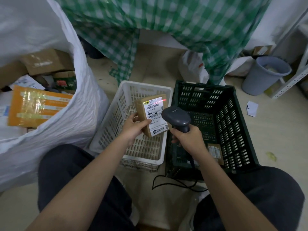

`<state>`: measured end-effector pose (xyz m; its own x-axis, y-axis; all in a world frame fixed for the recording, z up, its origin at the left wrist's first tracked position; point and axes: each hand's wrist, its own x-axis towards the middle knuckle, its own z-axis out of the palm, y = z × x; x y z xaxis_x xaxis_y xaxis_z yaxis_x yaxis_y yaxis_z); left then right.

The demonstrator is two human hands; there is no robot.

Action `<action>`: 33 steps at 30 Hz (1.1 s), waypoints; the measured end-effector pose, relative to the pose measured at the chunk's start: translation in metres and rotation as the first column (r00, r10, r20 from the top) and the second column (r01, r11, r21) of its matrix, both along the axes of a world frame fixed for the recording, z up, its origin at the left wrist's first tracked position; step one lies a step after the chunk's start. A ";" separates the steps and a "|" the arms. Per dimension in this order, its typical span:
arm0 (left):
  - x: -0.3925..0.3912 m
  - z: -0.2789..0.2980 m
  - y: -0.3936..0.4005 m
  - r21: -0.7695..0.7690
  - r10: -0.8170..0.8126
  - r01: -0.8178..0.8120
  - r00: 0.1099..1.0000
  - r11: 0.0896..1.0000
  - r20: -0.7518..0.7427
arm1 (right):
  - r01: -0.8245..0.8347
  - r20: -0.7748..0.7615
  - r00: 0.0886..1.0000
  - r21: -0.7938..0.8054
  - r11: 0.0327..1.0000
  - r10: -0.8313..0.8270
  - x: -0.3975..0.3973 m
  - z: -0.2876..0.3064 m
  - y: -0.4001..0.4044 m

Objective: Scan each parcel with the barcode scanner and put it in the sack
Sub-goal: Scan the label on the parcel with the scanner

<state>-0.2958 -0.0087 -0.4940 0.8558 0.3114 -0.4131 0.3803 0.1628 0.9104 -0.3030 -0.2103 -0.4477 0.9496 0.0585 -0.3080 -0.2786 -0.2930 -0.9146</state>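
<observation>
1. While my left hand [133, 126] grips one small brown parcel [152, 114] at frame centre, thumb curled across its white label and fingers wrapped behind, my right hand [187, 139] is closed round the grip of the one grey barcode scanner [176, 118].
2. Both forearms reach up from the lower frame, over my dark-trousered knees; the scanner's head sits just right of the parcel, overlapping its label's edge, and a red line glows near the label's top.
3. Below the parcel stands one white basket [116, 114]; right of it, one dark green crate [233, 122] with a second labelled parcel [215, 153] lying inside, beside my right wrist.
4. One white sack [80, 105] fills the left frame, open, with several boxes and an orange package [36, 107] inside.
</observation>
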 end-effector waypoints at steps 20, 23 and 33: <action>-0.009 -0.005 0.004 -0.018 0.004 -0.003 1.000 1.000 0.017 | -0.108 -0.064 0.993 -0.086 0.990 0.103 -0.005 0.007 0.006; -0.013 0.000 0.004 -0.032 0.005 -0.005 1.000 0.999 0.025 | -0.074 -0.059 0.996 -0.026 0.997 0.072 -0.006 0.011 0.006; -0.039 0.072 0.008 0.118 -0.015 -0.013 0.972 0.993 0.236 | 0.078 0.160 0.982 0.140 0.987 -0.100 -0.001 0.053 0.005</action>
